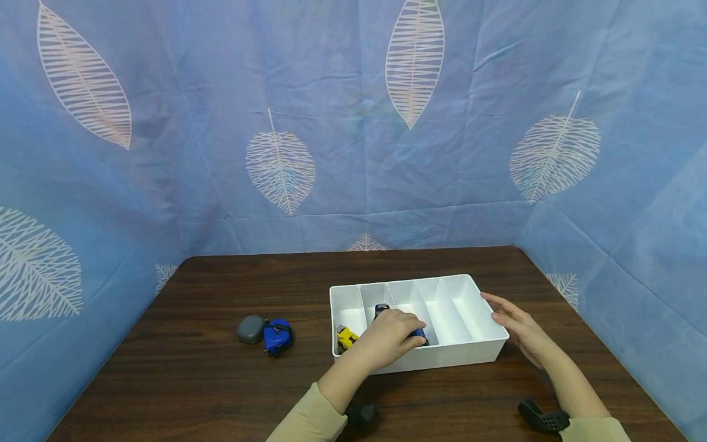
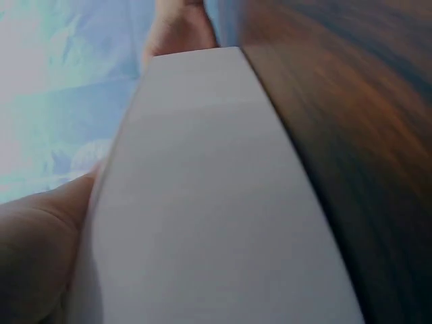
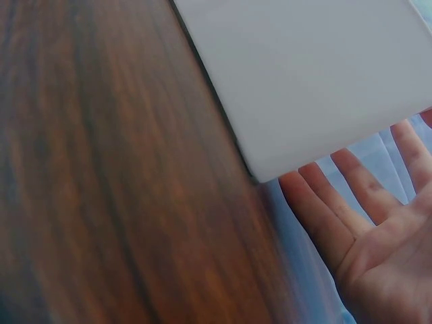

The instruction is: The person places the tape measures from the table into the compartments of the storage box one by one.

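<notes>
The white tray stands on the brown bench, a little right of the middle, and it is divided into five compartments in one row. The left hand reaches over its near wall, with the palm turned down. Between its thumb and forefinger it pinches a blue piece, which is seen at the third compartment from the left; whether this piece touches the floor of the tray, I cannot tell, because the hand covers a part of it.

Just beyond the same hand, a black piece shows its top in the second compartment. A yellow piece with dark parts lies in the first one, near the front wall. In the fourth and fifth compartments the white floor is seen.

The right hand is at the right end of the tray; its fingers are spread and relaxed, with the tips against the end wall, not clenched.

On the left part of the bench, well apart from the tray, a grey case lies just beside a blue gadget with black parts. Behind the bench hangs a blue cloth with pale leaves.
</notes>
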`<state>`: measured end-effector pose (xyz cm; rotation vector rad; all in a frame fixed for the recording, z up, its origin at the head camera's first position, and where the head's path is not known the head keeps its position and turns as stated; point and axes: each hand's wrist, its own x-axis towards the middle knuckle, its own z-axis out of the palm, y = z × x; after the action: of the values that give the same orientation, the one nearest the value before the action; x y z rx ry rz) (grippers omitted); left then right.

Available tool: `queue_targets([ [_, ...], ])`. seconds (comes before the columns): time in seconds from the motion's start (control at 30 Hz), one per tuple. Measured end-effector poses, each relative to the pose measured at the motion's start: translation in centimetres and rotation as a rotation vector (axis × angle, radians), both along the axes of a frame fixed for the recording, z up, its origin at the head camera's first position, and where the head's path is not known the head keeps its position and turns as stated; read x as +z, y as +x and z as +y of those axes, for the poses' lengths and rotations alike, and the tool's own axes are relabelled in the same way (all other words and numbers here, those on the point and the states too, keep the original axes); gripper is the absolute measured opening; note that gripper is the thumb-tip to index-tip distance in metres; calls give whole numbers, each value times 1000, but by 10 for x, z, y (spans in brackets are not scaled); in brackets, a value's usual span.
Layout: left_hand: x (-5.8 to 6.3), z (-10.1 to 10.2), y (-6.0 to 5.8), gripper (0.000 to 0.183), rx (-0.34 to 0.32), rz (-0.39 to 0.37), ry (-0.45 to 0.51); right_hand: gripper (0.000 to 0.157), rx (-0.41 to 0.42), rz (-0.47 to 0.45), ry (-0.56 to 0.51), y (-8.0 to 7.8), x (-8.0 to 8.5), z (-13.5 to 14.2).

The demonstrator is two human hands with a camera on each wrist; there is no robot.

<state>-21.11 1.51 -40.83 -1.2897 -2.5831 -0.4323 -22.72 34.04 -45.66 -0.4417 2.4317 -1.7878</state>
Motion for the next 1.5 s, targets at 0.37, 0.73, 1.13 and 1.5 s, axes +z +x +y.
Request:
queue_targets([
  [0.37,0,2,4,18,13,42,-17,51,4,1,3,0,1,0],
  [0.73,2,-1,2,23,-5,9,-20,51,34,25,-17,-1,1,1],
  [1.13,0,-3,3,27,15,6,-37,52,34,12,-16,0,2,0],
  [1.5,3,-4,4,29,-1,31,-70,51,19,20,-8,0,0,2],
])
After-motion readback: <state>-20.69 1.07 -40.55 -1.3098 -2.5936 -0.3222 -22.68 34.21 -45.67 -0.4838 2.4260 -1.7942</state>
